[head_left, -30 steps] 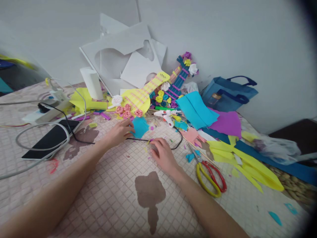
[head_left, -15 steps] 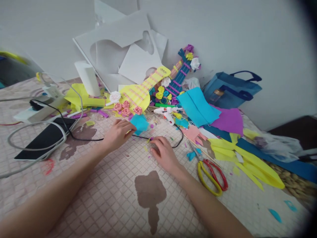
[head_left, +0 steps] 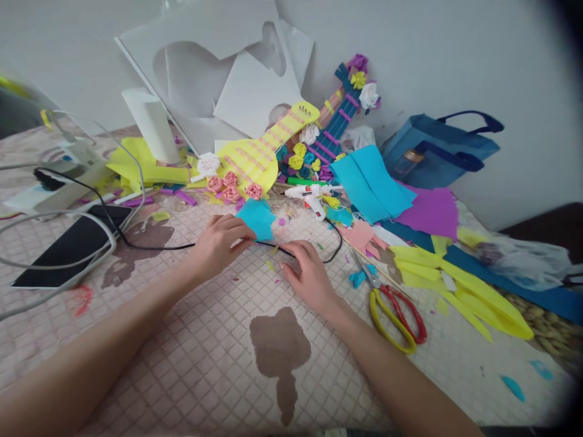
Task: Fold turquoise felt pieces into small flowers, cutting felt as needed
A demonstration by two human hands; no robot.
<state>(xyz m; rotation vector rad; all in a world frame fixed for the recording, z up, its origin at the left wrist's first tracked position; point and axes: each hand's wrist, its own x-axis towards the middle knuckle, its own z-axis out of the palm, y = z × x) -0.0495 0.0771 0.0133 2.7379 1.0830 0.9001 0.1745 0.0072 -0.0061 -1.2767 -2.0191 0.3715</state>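
My left hand (head_left: 223, 243) is closed, with thumb and fingertips together at the lower edge of a small blue crepe paper piece (head_left: 257, 220). What lies in that pinch, if anything, is too small to make out. A black cord (head_left: 159, 247) passes behind this hand and on to a white glue gun (head_left: 314, 203) lying on the table. My right hand (head_left: 310, 276) rests beside the cord, thumb apart from the fingers and nothing visible between them. Beyond the hands lies a yellow paper guitar (head_left: 255, 161) with pink paper roses (head_left: 231, 193) on its body.
Scissors (head_left: 396, 315) with red and yellow handles lie right of my right hand. A blue decorated guitar (head_left: 334, 133), blue paper sheets (head_left: 373, 185), yellow strips (head_left: 460, 285) and a blue bag (head_left: 437, 149) are farther right. At left are a black tablet-like slab (head_left: 73, 246) and a power strip (head_left: 50, 188).
The view has shifted slightly, so the table things sit higher in the picture. My left hand has moved a little right, toward my right hand. The blue paper piece stays in place.
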